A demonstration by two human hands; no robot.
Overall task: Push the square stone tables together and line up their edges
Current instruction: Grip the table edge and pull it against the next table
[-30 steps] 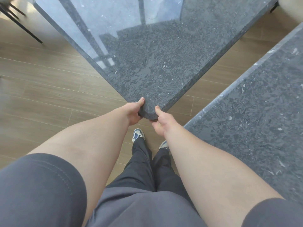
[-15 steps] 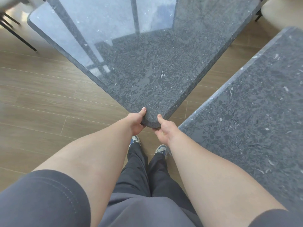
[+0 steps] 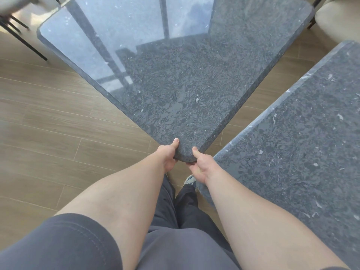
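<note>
A square dark grey stone table (image 3: 175, 75) stands in front of me, its rounded near corner pointing at me. My left hand (image 3: 168, 154) grips that corner from the left, thumb on top and fingers hidden under the slab. My right hand (image 3: 200, 166) grips the same corner from the right, thumb on the top edge, fingers underneath. A second stone table (image 3: 302, 145) of the same kind stands at the right. A wedge-shaped gap of wooden floor (image 3: 259, 100) separates the two, narrow near my hands and wider farther away.
Wooden plank floor (image 3: 58, 123) spreads to the left. Thin black chair legs (image 3: 21, 36) stand at the far left. A beige upholstered seat (image 3: 337, 20) sits beyond the tables at the top right. My legs and shoes (image 3: 190, 181) are below the held corner.
The held corner has come nearer to me and to the right-hand table, so the gap beside my hands has narrowed. Both hands keep their grip.
</note>
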